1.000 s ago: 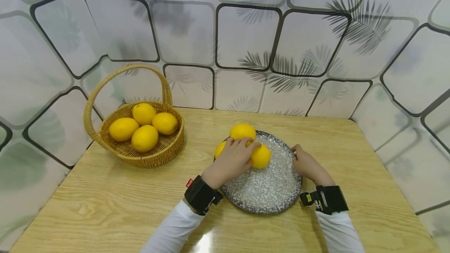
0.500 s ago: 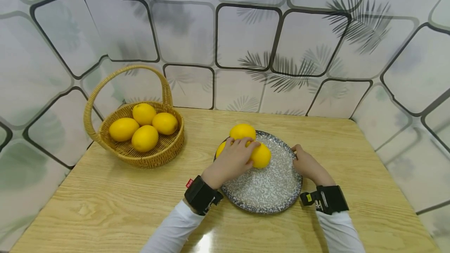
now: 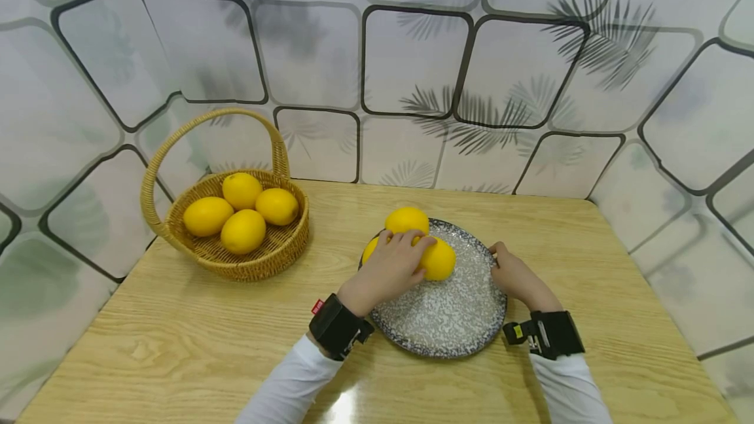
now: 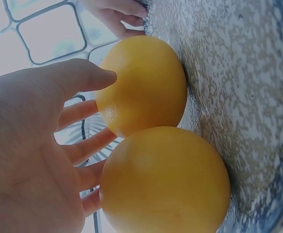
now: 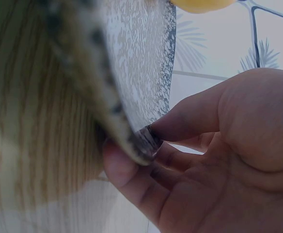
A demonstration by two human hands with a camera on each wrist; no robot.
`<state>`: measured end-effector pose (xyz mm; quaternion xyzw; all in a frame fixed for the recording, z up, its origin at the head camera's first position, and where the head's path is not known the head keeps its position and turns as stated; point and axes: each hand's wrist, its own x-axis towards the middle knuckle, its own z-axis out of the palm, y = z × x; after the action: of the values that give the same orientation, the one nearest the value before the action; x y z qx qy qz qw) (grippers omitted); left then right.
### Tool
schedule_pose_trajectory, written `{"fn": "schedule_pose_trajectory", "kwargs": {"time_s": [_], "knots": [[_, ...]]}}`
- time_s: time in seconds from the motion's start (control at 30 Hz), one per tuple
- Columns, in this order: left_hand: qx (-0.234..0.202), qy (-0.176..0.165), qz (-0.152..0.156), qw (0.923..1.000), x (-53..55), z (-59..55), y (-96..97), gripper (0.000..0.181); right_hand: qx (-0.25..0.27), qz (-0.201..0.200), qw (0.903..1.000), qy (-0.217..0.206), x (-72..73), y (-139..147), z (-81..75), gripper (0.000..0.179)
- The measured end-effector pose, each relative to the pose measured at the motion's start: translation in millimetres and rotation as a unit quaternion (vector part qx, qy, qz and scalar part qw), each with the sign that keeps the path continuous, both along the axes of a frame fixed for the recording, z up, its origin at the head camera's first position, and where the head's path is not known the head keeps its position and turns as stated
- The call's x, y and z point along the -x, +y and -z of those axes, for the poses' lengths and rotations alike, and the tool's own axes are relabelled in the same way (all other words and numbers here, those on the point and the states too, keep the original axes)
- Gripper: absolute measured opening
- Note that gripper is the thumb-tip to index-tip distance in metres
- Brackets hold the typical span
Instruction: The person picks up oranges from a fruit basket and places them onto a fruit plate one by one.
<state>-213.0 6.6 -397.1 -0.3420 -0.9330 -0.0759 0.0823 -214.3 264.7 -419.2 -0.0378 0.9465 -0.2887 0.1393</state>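
Observation:
A round speckled grey plate [image 3: 450, 322] with a dark rim lies on the table, bearing three yellow lemons at its far left. My left hand [image 3: 391, 267] reaches over the plate and grips the nearest-right lemon [image 3: 438, 259], thumb on one side and fingers on the other. Another lemon [image 3: 406, 220] sits just behind it. The third lemon [image 3: 369, 249] is mostly covered by this hand; in the left wrist view a lemon [image 4: 165, 179] touches the gripped one. At the plate's right edge my right hand [image 3: 521, 281] pinches the rim, thumb on top and fingers underneath.
A wicker basket [image 3: 259, 270] with a tall arched handle stands at the back left, holding several lemons [image 3: 243, 231]. Patterned walls [image 3: 412, 64] rise behind the wooden table [image 3: 194, 339] and at both sides.
The gripped lemon has shifted very slightly to the right and away. Both hands, the plate and the basket stay practically where they were.

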Motion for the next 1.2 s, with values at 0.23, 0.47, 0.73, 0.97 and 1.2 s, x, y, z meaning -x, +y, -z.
{"fn": "schedule_pose_trajectory", "kwargs": {"time_s": [0.23,0.47,0.73,0.97,1.2], "knots": [[0.003,-0.007,-0.003,1.0,0.0,-2.0,-0.2,0.052,-0.003,0.0,1.0,0.0,0.4,0.1,0.2,0.042],[-0.006,-0.021,0.0,0.9998,-0.2,-6.8,-1.7,0.051,-0.005,-0.001,1.0,0.004,0.4,0.9,0.3,0.042],[-0.025,-0.018,-0.012,0.9994,5.6,-13.6,-10.6,0.048,-0.003,0.0,1.0,-0.001,1.4,0.4,-0.6,0.042],[-0.035,-0.015,-0.018,0.9991,10.7,-18.3,-20.5,0.046,-0.006,0.003,1.0,-0.005,1.7,-0.3,-1.9,0.043],[-0.043,-0.025,-0.035,0.9981,12.7,-22.8,-30.1,0.048,-0.005,-0.001,1.0,-0.005,1.5,0.3,-1.0,0.044]]}}
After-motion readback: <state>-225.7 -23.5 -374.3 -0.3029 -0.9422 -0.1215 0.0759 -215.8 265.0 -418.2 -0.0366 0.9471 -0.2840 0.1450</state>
